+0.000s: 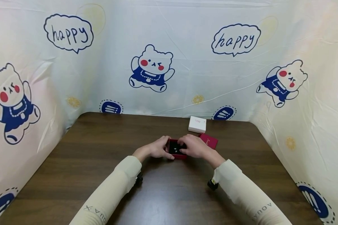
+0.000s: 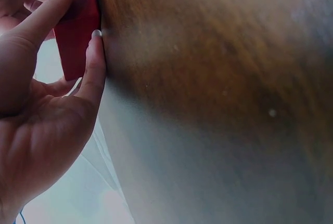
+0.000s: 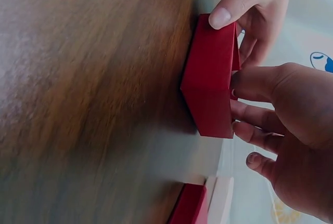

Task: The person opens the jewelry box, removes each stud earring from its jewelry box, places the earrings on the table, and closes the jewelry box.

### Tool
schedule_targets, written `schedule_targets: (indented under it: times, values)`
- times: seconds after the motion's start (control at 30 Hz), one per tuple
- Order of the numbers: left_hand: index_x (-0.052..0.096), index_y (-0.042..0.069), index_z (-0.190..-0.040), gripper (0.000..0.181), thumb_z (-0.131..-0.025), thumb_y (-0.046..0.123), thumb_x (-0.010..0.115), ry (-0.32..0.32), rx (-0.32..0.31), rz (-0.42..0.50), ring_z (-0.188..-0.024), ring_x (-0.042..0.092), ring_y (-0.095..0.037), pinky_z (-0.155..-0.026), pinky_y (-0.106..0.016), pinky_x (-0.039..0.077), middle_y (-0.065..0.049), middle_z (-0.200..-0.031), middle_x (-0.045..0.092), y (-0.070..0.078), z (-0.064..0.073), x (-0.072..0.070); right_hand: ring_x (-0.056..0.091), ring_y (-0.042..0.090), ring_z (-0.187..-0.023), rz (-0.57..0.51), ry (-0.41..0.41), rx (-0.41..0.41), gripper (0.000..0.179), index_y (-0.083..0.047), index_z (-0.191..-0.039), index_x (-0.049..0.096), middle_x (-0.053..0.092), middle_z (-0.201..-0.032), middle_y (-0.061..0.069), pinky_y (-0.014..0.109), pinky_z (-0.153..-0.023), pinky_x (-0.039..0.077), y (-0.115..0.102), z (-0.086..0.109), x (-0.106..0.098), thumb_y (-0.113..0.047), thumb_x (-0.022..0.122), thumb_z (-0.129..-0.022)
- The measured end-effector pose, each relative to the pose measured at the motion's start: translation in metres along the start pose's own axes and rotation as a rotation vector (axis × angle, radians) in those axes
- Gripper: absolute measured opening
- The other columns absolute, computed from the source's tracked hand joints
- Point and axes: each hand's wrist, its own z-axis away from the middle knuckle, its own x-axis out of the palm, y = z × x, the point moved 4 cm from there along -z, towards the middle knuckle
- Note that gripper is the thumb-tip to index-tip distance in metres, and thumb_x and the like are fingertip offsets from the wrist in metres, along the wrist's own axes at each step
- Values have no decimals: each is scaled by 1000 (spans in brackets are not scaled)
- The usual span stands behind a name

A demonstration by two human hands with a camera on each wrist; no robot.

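Note:
A small red jewelry box [image 1: 181,157] sits on the table, its top uncovered. Inside lies a black insert [image 1: 173,146] bearing tiny silver star-shaped pieces [image 1: 176,150], like earrings. My left hand [image 1: 158,147] grips the box from the left, thumb on the near side. In the left wrist view, its fingers [image 2: 93,70] lie along the red wall. From the right, my right hand [image 1: 196,146] reaches over the rim, with thumb and forefinger inside. The right wrist view shows the box's red outer wall [image 3: 208,63], but it hides those fingertips, so what they touch cannot be seen.
A red lid [image 1: 209,141] with faint lettering lies just behind my right hand. Beyond it is a white square box [image 1: 197,124] near the back edge of the brown wooden table [image 1: 115,131]. A printed curtain [image 1: 191,78] surrounds the table's back and sides.

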Motion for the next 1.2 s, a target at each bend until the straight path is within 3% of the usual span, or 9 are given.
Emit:
schedule_targets:
  times: [0.43, 0.6, 0.77, 1.2]
  values:
    - [48, 1, -132, 67, -83, 24, 87, 4, -2, -1, -98, 51, -21, -83, -31, 45, -13, -114, 48, 0, 1, 0, 66, 19, -96, -65, 8, -48, 22, -9, -114, 76, 74, -105, 5, 41, -90, 55, -2, -13, 6, -11, 76, -92]
    - [48, 0, -132, 65, -84, 23, 86, -3, 6, -6, -96, 52, -20, -82, -30, 46, -13, -113, 48, 1, 1, 0, 66, 20, -99, -44, -1, -126, 22, -10, -114, 77, 73, -109, 6, 41, -92, 54, -1, -15, 6, -10, 76, -92]
    - [47, 1, -132, 64, -85, 23, 85, -7, -5, -14, -96, 52, -20, -82, -30, 46, -13, -113, 48, 0, 1, 0, 62, 19, -92, -31, -28, -195, 21, -9, -115, 76, 69, -105, 6, 39, -88, 52, -1, -16, 6, -8, 74, -94]
    - [47, 1, -135, 67, -85, 25, 86, -6, -15, -18, -95, 53, -21, -82, -31, 46, -13, -114, 48, 1, 1, 0, 62, 19, -91, -17, -23, -208, 16, -12, -110, 76, 67, -104, 4, 40, -87, 52, -1, -19, 9, -11, 75, -94]
